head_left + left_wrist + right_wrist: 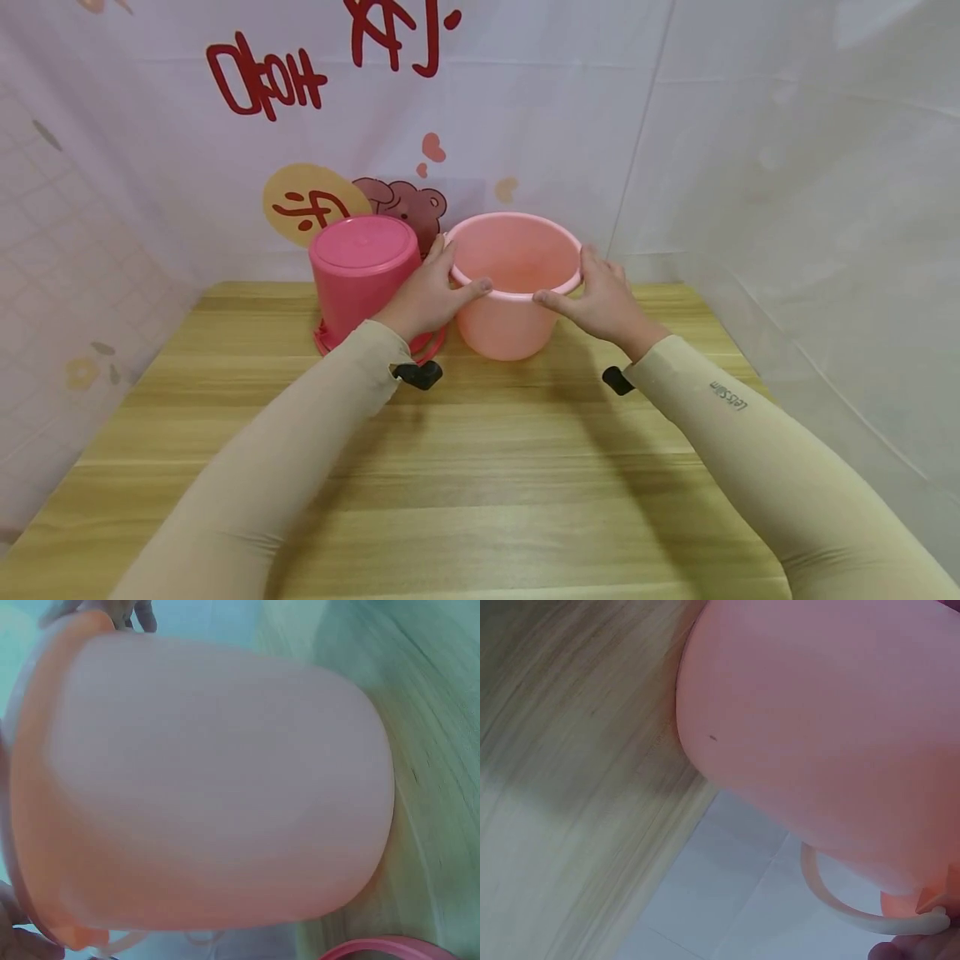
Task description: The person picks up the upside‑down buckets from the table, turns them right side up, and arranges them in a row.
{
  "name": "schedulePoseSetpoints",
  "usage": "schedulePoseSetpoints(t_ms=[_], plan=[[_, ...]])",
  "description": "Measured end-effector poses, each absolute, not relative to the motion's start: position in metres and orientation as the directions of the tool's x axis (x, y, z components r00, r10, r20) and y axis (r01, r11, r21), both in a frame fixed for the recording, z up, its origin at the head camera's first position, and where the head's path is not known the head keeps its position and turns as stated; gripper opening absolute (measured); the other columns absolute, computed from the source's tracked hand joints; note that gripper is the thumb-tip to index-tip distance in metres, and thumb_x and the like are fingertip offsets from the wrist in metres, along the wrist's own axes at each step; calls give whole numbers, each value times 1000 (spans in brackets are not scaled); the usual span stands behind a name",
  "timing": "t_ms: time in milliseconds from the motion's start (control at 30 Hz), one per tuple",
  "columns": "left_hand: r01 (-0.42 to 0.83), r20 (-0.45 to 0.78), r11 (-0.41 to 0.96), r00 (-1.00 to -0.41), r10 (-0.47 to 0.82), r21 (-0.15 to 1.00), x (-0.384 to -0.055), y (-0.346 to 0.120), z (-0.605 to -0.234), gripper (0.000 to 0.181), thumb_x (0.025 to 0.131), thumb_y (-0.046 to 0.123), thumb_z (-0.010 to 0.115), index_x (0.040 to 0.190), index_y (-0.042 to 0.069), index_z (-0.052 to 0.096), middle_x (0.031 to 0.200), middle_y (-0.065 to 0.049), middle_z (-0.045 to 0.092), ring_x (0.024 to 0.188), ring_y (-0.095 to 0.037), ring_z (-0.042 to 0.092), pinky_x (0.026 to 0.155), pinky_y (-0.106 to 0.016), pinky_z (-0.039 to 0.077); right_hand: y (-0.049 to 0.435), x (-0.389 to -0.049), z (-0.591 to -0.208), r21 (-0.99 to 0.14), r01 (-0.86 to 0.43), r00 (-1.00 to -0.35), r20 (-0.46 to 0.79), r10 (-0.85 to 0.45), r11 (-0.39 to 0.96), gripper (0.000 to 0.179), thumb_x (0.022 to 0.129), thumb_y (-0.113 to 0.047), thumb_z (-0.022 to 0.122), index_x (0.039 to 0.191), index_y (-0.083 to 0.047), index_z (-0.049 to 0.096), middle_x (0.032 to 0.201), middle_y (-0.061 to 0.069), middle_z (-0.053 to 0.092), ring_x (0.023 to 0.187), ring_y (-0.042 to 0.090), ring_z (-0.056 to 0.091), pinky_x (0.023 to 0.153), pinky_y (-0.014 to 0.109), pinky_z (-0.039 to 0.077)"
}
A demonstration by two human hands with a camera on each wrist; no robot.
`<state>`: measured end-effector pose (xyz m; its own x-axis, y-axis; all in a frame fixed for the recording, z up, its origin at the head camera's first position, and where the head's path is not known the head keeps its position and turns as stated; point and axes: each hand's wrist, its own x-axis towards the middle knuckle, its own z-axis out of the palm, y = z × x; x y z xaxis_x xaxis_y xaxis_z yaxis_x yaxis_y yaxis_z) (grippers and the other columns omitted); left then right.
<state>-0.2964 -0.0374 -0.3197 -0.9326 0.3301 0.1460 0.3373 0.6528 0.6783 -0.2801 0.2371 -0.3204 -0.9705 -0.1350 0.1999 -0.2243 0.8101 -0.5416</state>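
Note:
A light pink plastic bucket (506, 329) stands upright near the back of the table, its mouth facing up. My left hand (431, 293) grips its rim on the left, thumb along the front edge. On the opposite side my right hand (602, 302) holds the rim the same way, thumb in front and fingers toward the back. In the right wrist view a pale handle (844, 913) hangs beside the bucket wall. Close to my left wrist, a darker pink bucket (360, 287) sits upside down, partly hidden by that hand and sleeve.
The wood-grain table (495, 483) runs back to a white printed curtain (540, 108). The darker bucket's red handle (390, 945) lies on the tabletop by the light pink bucket. Black wrist pieces (418, 375) show under both sleeves. Pale sheeting borders both sides.

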Motion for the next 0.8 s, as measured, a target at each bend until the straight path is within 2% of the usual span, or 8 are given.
schedulePoseSetpoints(t_ms=[100, 133, 233, 300, 367, 400, 600, 800], plan=[[387, 192, 694, -919, 344, 607, -293, -38, -315, 98, 74, 77, 47, 149, 32, 4, 154, 12, -12, 143, -25, 16, 107, -47, 34, 237, -280, -319, -544, -230, -969, 202, -140, 807, 106, 65, -76, 61, 145, -16, 25, 151, 6, 26, 131, 37, 18, 98, 62, 28], [402, 208, 707, -914, 348, 582, -292, -39, -313, 95, 75, 76, 47, 149, 33, 5, 155, 12, -11, 143, -24, 15, 107, -47, 34, 236, -280, -318, -541, -239, -966, 214, -143, 806, 103, 66, -75, 61, 143, -16, 26, 144, 9, 35, 129, 36, 20, 98, 60, 29], [456, 268, 730, -890, 369, 509, -289, -44, -308, 87, 79, 71, 48, 148, 36, 10, 156, 11, -4, 144, -23, 8, 108, -49, 31, 234, -276, -314, -529, -268, -956, 246, -157, 805, 101, 70, -73, 59, 145, -17, 21, 148, 8, 28, 134, 35, 14, 101, 60, 25], [475, 286, 733, -880, 380, 487, -287, -49, -305, 84, 79, 72, 47, 147, 38, 11, 156, 13, -1, 144, -20, 7, 108, -49, 31, 231, -273, -309, -504, -282, -951, 260, -168, 816, 105, 72, -73, 56, 149, -17, 11, 156, 4, 7, 139, 34, 5, 107, 60, 16], [485, 295, 732, -874, 386, 479, -284, -57, -301, 82, 79, 71, 48, 146, 39, 14, 155, 14, 1, 144, -19, 9, 108, -49, 32, 226, -268, -305, -478, -297, -945, 271, -183, 827, 108, 74, -72, 54, 150, -18, 1, 155, -2, -8, 141, 33, -2, 109, 61, 10], [489, 299, 732, -871, 389, 474, -282, -60, -299, 81, 79, 71, 47, 146, 39, 16, 156, 13, 3, 144, -19, 10, 108, -49, 32, 222, -266, -303, -466, -306, -941, 279, -190, 830, 108, 74, -72, 54, 150, -21, -3, 156, -2, -7, 141, 33, -2, 109, 61, 10], [505, 301, 755, -861, 409, 419, -269, -82, -292, 82, 78, 73, 46, 147, 36, 19, 155, 12, 8, 144, -16, 12, 110, -51, 28, 193, -253, -293, -411, -383, -910, 322, -261, 827, 105, 72, -73, 56, 149, -28, 0, 156, -4, -4, 141, 28, -2, 108, 59, 19], [538, 305, 782, -837, 454, 315, -257, -100, -289, 84, 80, 71, 46, 148, 30, 20, 156, 4, 14, 144, -21, 13, 114, -50, 19, 166, -243, -292, -313, -492, -848, 385, -365, 813, 108, 70, -76, 54, 150, -21, 8, 156, -4, 4, 142, 28, 4, 112, 54, 12]])
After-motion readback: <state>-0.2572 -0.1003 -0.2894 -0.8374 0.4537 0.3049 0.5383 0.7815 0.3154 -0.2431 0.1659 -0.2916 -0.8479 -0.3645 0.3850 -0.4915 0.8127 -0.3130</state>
